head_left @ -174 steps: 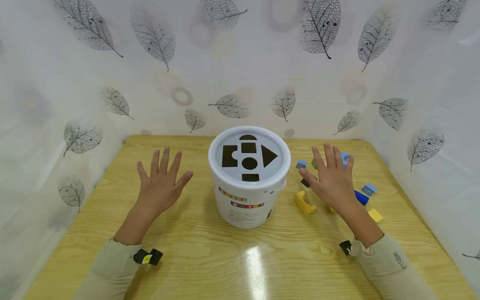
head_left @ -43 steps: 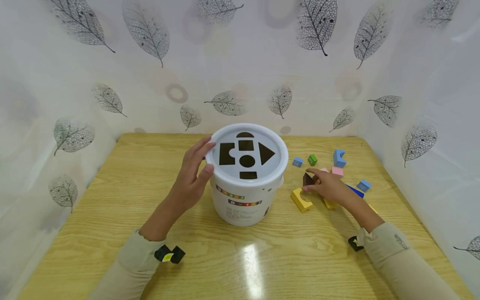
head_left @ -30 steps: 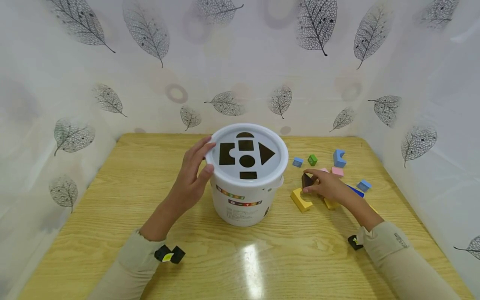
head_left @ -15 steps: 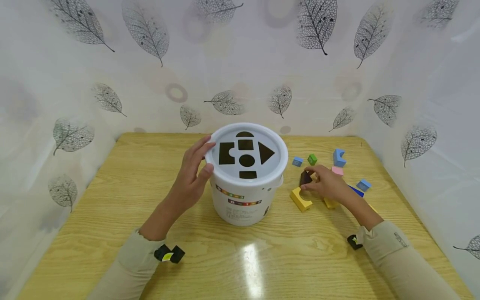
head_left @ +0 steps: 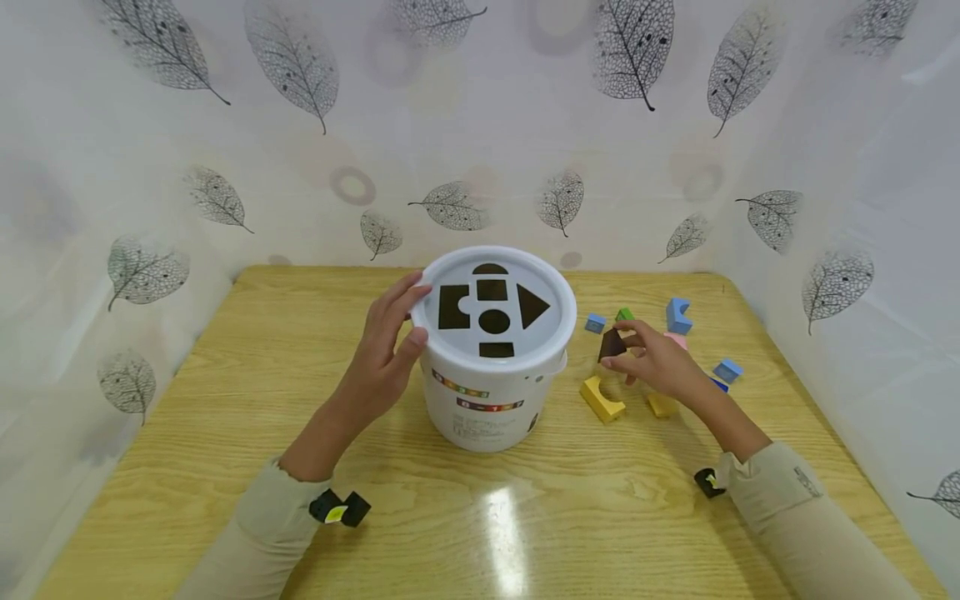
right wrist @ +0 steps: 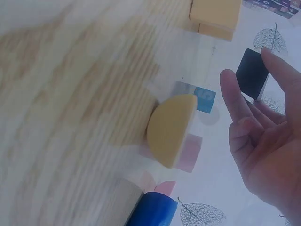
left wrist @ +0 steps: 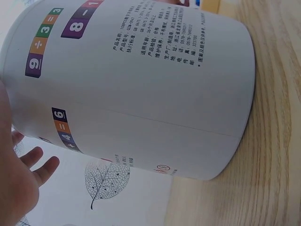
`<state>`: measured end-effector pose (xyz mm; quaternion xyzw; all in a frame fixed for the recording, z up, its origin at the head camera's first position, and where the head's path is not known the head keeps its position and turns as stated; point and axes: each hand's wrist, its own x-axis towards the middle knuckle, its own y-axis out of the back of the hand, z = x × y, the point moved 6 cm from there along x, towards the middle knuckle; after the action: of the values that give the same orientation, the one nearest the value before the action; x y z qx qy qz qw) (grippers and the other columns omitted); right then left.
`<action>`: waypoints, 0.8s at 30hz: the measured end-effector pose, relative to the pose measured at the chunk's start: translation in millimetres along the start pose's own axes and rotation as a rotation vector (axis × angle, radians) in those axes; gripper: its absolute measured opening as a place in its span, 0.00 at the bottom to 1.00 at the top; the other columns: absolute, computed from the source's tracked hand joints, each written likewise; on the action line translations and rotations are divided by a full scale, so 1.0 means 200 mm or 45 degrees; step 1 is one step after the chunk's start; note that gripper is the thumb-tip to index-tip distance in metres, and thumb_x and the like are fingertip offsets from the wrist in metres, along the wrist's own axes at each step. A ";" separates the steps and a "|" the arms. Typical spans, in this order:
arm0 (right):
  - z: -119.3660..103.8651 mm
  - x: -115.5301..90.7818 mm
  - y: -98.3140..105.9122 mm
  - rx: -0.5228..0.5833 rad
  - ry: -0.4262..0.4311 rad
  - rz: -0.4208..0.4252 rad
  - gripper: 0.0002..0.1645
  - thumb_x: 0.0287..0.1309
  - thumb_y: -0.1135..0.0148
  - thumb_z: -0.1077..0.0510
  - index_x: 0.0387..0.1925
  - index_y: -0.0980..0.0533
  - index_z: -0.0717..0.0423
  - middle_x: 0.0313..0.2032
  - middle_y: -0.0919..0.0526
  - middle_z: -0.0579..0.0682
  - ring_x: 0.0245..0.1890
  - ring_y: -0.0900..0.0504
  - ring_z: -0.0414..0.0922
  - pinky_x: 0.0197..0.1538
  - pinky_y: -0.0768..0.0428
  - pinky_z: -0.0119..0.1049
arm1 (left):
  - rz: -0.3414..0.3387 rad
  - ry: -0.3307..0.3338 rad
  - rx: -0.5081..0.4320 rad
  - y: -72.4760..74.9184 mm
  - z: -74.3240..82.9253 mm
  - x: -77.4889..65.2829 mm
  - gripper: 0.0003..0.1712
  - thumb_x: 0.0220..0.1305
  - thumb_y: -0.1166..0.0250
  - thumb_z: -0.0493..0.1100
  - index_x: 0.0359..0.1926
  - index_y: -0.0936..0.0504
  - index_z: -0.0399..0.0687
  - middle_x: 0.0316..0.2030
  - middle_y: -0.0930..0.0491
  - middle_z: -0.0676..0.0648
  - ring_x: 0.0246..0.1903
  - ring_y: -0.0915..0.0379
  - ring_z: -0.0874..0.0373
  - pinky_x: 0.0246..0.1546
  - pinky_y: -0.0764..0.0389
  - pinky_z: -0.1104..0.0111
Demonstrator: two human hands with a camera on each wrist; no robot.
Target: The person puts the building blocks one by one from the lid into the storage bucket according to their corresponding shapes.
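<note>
My left hand [head_left: 387, 346] rests on the left rim of a white bucket [head_left: 480, 408], its fingers and thumb spread along the edge. The bucket's pale lid [head_left: 459, 343] has several dark cut-outs, among them a circle, a triangle and a notched square. In the left wrist view the bucket [left wrist: 141, 99] shows printed sums and small text. To the right of it, my right hand [head_left: 656, 362] pinches a dark brown block [head_left: 612, 344] between thumb and fingers. The right wrist view shows this block [right wrist: 251, 74] raised, its dark rectangular face toward the camera.
Near the right hand lie a yellow arched block [head_left: 602, 402], another yellow block [head_left: 663, 407], a green block [head_left: 625, 314], a blue arched block [head_left: 678, 316] and small blue blocks [head_left: 595, 323]. A blue cylinder [right wrist: 153, 209] lies close by. A leaf-patterned curtain [head_left: 480, 125] surrounds the wooden table [head_left: 420, 533].
From open and spread above the table, my left hand has come to the bucket's rim. My right hand has taken hold of the dark brown block and lifted it slightly.
</note>
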<state>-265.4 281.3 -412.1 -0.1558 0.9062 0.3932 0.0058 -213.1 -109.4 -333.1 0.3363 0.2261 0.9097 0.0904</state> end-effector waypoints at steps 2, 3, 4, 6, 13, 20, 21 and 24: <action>-0.01 0.00 0.00 0.037 -0.001 0.002 0.54 0.63 0.33 0.40 0.76 0.48 0.61 0.64 0.28 0.72 0.30 0.14 0.51 0.41 0.16 0.48 | 0.000 0.002 0.000 0.00 0.00 0.00 0.32 0.79 0.56 0.61 0.76 0.39 0.55 0.79 0.50 0.53 0.75 0.55 0.52 0.67 0.38 0.48; -0.01 0.00 0.00 0.047 0.000 0.004 0.54 0.63 0.33 0.40 0.76 0.48 0.61 0.63 0.29 0.72 0.29 0.15 0.52 0.41 0.16 0.48 | 0.001 0.002 -0.002 0.00 0.00 0.00 0.33 0.79 0.56 0.62 0.76 0.39 0.55 0.79 0.50 0.53 0.75 0.55 0.52 0.67 0.38 0.48; -0.01 0.00 0.00 0.041 0.001 0.009 0.54 0.62 0.32 0.40 0.75 0.48 0.61 0.63 0.29 0.72 0.29 0.15 0.53 0.40 0.16 0.48 | 0.002 0.002 -0.001 0.00 0.00 0.00 0.33 0.79 0.57 0.62 0.76 0.39 0.55 0.79 0.50 0.53 0.75 0.55 0.52 0.67 0.38 0.48; -0.03 -0.01 0.00 0.024 0.004 0.023 0.53 0.62 0.32 0.39 0.75 0.47 0.60 0.63 0.30 0.71 0.28 0.16 0.54 0.38 0.17 0.47 | 0.001 0.002 -0.001 0.00 0.00 0.00 0.33 0.79 0.57 0.63 0.76 0.39 0.54 0.79 0.50 0.53 0.75 0.55 0.52 0.67 0.38 0.48; -0.13 -0.05 0.04 -0.066 0.017 0.078 0.49 0.63 0.35 0.36 0.75 0.44 0.53 0.62 0.29 0.66 0.29 0.17 0.55 0.31 0.21 0.42 | 0.000 0.007 -0.018 0.00 0.00 0.00 0.34 0.78 0.57 0.64 0.76 0.40 0.55 0.79 0.51 0.53 0.75 0.55 0.53 0.68 0.38 0.48; -0.23 -0.07 0.07 -0.045 0.029 0.103 0.47 0.64 0.35 0.37 0.74 0.43 0.51 0.60 0.28 0.62 0.27 0.20 0.54 0.27 0.24 0.39 | -0.006 0.006 -0.037 -0.01 -0.01 0.00 0.37 0.76 0.58 0.68 0.75 0.40 0.54 0.79 0.52 0.53 0.75 0.53 0.52 0.67 0.39 0.45; -0.24 -0.07 0.08 -0.042 0.040 0.109 0.47 0.64 0.35 0.37 0.74 0.43 0.51 0.59 0.28 0.61 0.27 0.20 0.53 0.27 0.24 0.39 | -0.005 0.005 -0.036 -0.01 -0.01 0.00 0.38 0.76 0.58 0.69 0.75 0.39 0.54 0.79 0.52 0.53 0.75 0.54 0.52 0.67 0.39 0.45; -0.29 -0.08 0.09 -0.036 0.064 0.127 0.47 0.64 0.35 0.37 0.75 0.43 0.50 0.60 0.28 0.59 0.27 0.22 0.48 0.27 0.24 0.38 | 0.004 0.006 -0.034 -0.01 -0.01 0.00 0.39 0.74 0.57 0.72 0.73 0.38 0.53 0.79 0.51 0.53 0.76 0.54 0.52 0.68 0.40 0.43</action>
<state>-248.6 255.2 -357.1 -0.1204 0.9070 0.4016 -0.0386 -215.6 -107.6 -335.7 0.3333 0.2136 0.9136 0.0930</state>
